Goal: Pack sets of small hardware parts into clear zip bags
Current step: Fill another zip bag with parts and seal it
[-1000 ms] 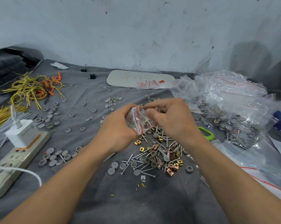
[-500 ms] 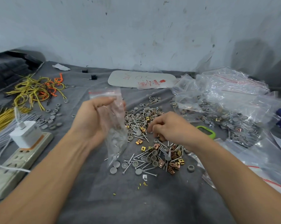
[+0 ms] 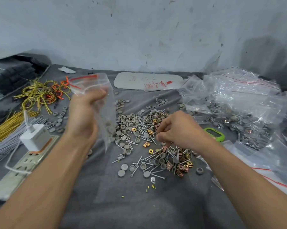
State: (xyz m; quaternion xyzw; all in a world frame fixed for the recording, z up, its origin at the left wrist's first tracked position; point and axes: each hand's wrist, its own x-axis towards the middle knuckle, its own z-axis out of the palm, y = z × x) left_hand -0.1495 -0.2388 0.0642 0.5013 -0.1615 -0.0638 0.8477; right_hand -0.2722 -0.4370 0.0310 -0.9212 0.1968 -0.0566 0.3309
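Note:
My left hand (image 3: pixel 83 116) grips a clear zip bag (image 3: pixel 104 100) with a red seal strip, held upright above the grey cloth; grey caps lie in its bottom. My right hand (image 3: pixel 179 131) is down on the heap of loose parts (image 3: pixel 139 129), its fingers curled and pinching among screws, grey caps and gold and copper clips. What the fingertips hold is hidden. More of the same parts (image 3: pixel 164 161) lie scattered just below the right hand.
A mound of clear bags (image 3: pixel 238 100), several filled with parts, lies at the right. A green-framed object (image 3: pixel 215 133) sits beside my right wrist. A power strip with a white charger (image 3: pixel 33 138) and yellow wires (image 3: pixel 40 93) occupy the left. A white card (image 3: pixel 147 80) lies by the wall.
My left hand has carried the bag away to the left and raised it. My right hand has let go of the bag and dropped onto the parts heap.

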